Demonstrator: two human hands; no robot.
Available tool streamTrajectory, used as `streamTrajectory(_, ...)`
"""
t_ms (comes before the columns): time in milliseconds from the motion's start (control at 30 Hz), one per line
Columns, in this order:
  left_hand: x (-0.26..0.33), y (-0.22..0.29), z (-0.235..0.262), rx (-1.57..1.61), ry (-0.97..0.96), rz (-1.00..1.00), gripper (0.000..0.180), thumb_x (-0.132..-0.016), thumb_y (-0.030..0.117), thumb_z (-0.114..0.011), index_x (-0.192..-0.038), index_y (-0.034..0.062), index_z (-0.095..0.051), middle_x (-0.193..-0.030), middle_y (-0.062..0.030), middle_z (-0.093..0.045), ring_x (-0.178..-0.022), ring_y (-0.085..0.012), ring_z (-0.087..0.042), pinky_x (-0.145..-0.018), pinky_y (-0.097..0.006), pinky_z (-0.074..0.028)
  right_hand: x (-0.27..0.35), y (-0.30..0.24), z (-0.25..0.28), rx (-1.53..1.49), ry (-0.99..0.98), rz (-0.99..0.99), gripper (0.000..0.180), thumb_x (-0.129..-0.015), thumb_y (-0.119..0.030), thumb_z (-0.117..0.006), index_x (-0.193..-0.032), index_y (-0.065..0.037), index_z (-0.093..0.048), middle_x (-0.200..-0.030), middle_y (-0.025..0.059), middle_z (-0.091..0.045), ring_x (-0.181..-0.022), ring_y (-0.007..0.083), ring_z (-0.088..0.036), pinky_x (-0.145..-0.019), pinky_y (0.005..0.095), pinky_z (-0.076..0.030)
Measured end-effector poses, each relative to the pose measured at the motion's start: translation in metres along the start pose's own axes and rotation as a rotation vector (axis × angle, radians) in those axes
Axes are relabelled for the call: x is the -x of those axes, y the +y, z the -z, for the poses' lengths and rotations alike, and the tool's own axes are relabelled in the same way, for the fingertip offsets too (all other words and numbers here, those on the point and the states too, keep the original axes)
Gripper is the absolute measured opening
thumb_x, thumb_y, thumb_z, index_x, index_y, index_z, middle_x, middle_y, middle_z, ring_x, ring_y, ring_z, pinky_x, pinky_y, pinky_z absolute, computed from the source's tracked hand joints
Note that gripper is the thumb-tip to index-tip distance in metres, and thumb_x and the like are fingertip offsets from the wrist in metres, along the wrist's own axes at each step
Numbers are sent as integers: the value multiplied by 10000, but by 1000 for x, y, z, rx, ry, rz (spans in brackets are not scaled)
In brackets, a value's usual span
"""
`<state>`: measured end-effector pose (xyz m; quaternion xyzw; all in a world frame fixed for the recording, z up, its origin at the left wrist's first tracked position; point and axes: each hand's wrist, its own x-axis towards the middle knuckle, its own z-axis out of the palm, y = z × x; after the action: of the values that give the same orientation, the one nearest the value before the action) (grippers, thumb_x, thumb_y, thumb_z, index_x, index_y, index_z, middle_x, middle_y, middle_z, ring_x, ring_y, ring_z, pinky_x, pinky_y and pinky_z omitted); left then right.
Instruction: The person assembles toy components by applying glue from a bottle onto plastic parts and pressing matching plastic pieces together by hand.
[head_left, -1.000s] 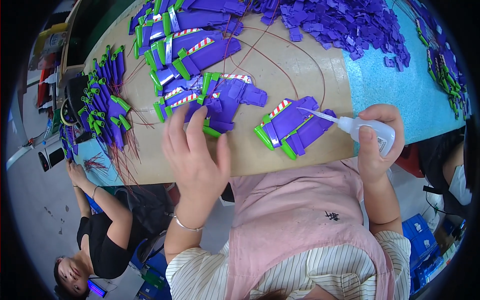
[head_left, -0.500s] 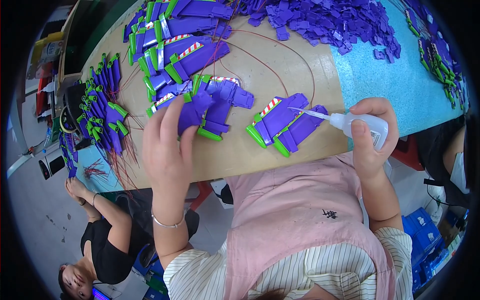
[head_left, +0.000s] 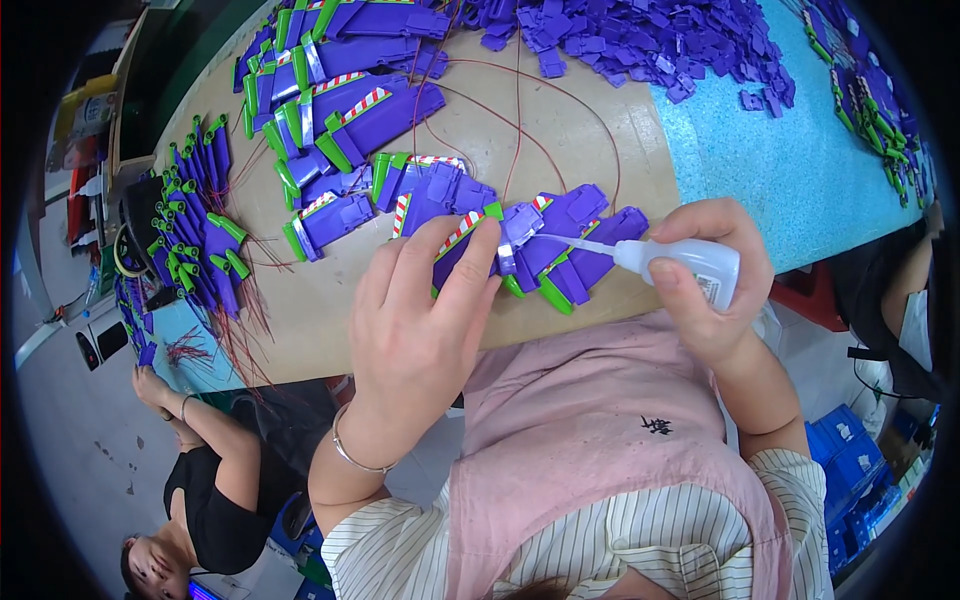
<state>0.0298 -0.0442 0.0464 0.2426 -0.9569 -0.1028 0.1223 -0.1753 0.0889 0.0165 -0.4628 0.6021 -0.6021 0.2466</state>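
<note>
Held between the fingers and thumb of my left hand (head_left: 420, 310) is a purple toy wing (head_left: 520, 224) with a green end and a red-and-white striped edge; my fingers hide part of it. My right hand (head_left: 728, 335) grips a translucent squeeze bottle (head_left: 700, 263) with a long thin nozzle (head_left: 585, 243). The nozzle's tip reaches the right end of the held wing; whether it touches, I cannot tell. Just beyond, two purple wings (head_left: 598, 268) with green ends lie side by side on the table, partly behind the held one and the nozzle.
More purple-and-green wings (head_left: 385, 115) are stacked at the far left, with thin red wires (head_left: 600, 118) looping over the table (head_left: 640, 160). A heap of small purple plates (head_left: 650, 45) sits at the back. Bundled parts (head_left: 190, 235) lie left. A co-worker (head_left: 215, 480) sits at lower left.
My left hand has moved right, bringing the wing under the bottle's nozzle. My right hand has shifted slightly left and down with the bottle.
</note>
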Motion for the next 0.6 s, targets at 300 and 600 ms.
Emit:
streamTrajectory(300, 1, 0, -1, -45, 26, -41, 476, -721, 98, -755, -1191, 114, -683, -1124, -81, -619, -889, -253, -579, -723, -367, -480, -1, -2, -2, 58, -20, 15, 253, -786, -24, -802, -980, 15, -645, -913, 87, -680, -769, 132, -674, -650, 235, -516)
streamTrajectory(600, 2, -5, -8, -209, 179, -188, 412, -718, 138, -663, -1123, 130, -735, -1132, -49, -661, -885, -199, -586, -720, -322, -468, -5, -2, -4, -6, 41, 67, 277, -773, -18, -812, -990, 14, -643, -915, 86, -679, -777, 132, -670, -656, 240, -517)
